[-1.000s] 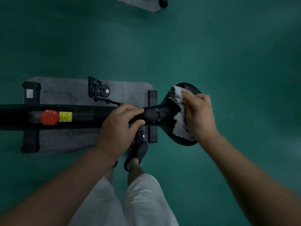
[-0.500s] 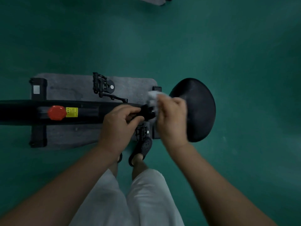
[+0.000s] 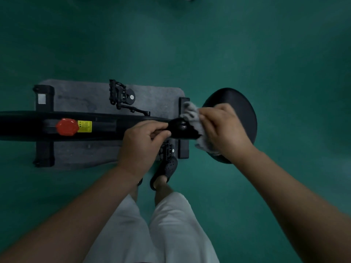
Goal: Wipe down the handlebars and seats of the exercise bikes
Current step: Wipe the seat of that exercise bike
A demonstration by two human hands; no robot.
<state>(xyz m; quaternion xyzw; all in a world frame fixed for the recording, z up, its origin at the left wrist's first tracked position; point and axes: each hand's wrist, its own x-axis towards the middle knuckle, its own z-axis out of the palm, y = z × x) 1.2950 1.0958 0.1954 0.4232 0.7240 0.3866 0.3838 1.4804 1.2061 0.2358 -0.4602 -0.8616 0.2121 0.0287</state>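
I look straight down on a black exercise bike. Its black seat (image 3: 241, 111) is at the right, with the narrow nose (image 3: 180, 130) pointing left. My right hand (image 3: 224, 128) grips a crumpled grey-white cloth (image 3: 191, 114) and presses it on the seat where the nose widens. My left hand (image 3: 142, 145) curls around the tip of the seat's nose, thumb and fingers pinching it. The bike's black frame (image 3: 106, 126) runs left from there. No handlebars are in view.
A red knob (image 3: 66, 127) and a yellow label (image 3: 84, 126) sit on the frame. Pedals (image 3: 119, 93) stick out over a grey mat (image 3: 152, 99) on the green floor. My foot in a black clog (image 3: 165, 171) stands beside the near pedal.
My right hand slid the cloth from the wide seat to the nose, then back right toward the wide part. My left hand kept its hold on the nose tip.
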